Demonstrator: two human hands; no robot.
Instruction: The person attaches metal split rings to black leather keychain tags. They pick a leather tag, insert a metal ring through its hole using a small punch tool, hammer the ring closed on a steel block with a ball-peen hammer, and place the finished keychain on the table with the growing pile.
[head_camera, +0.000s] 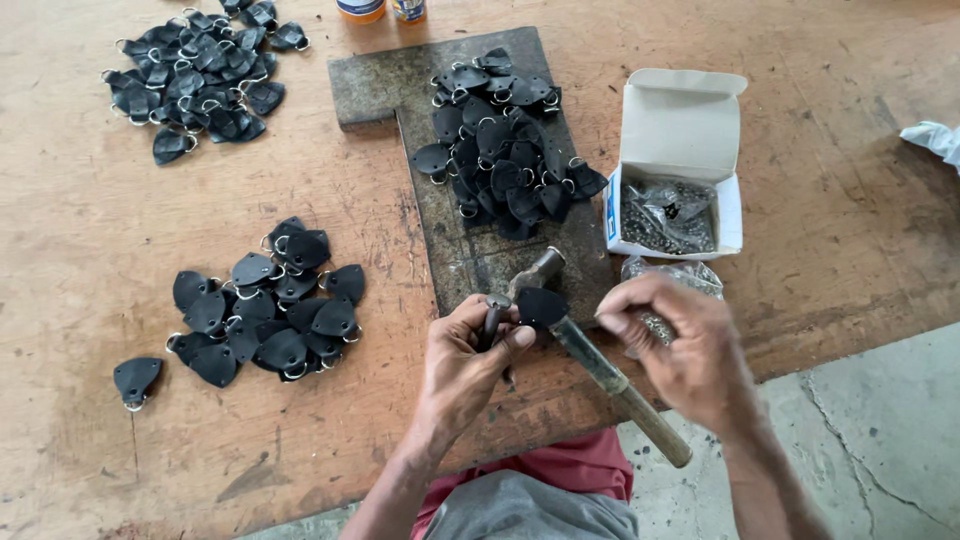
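- Wooden table bears a dark metal plate piled with black leather tabs.
- Hammer lies under the hands, near edge.
- Left hand grasps a leather tab with ring.
- Right hand pinched; contents unclear.

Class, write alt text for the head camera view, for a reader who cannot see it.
A person's left hand holds a small black leather tab with a metal ring over a dark metal slab on a worn wooden table; the right hand pinches something small. A wooden-handled hammer lies between the hands, with piles of black tabs and an open white box of rivets.
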